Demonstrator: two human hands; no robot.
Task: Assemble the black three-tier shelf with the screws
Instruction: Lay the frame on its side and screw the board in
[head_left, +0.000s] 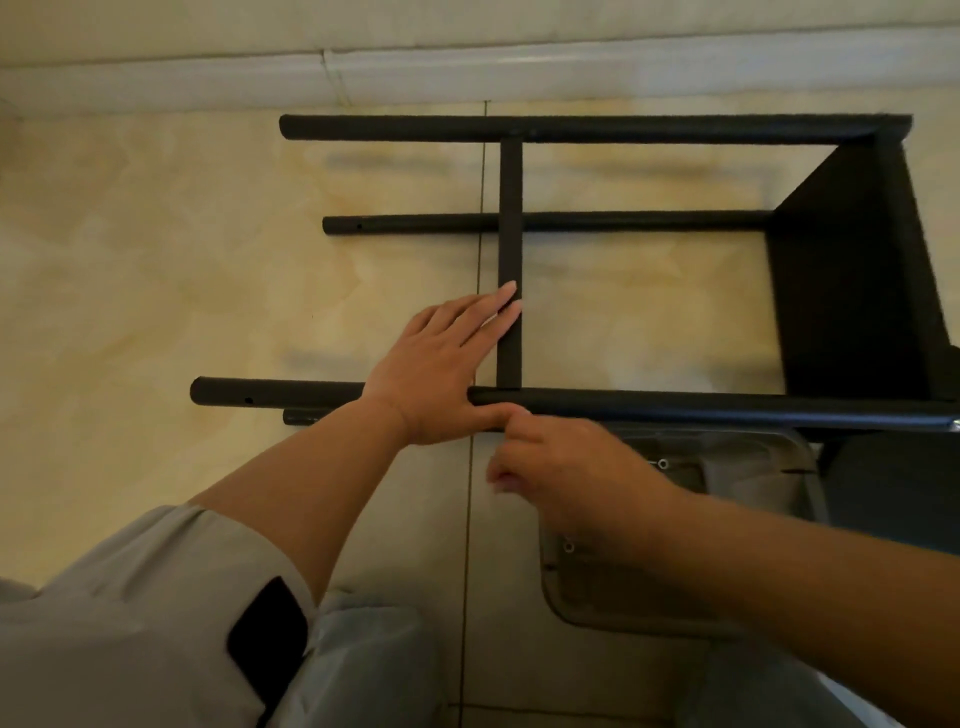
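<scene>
The black shelf (852, 270) lies on its side on the tiled floor (156, 270), its poles running left to right. One board stands fixed at the shelf's right end; a second board (510, 260), seen edge-on, crosses between the far pole (571, 128) and the near pole (675, 408), roughly midway along them. A thinner pole (415, 223) lies between those two, and the tip of a fourth shows just below the near pole's left part.

The left hand (441, 364) lies flat with straight fingers against the left face of the second board, its thumb running along the near pole where board and pole meet. The right hand (561, 467) is just below that same joint, fingers curled together at the underside of the near pole; whether they pinch a screw cannot be told.

Below the near pole, under the right forearm, a grey tray (623, 597) rests on the floor with small metal rings in it. A pale skirting board (467, 73) runs beyond the far pole.
</scene>
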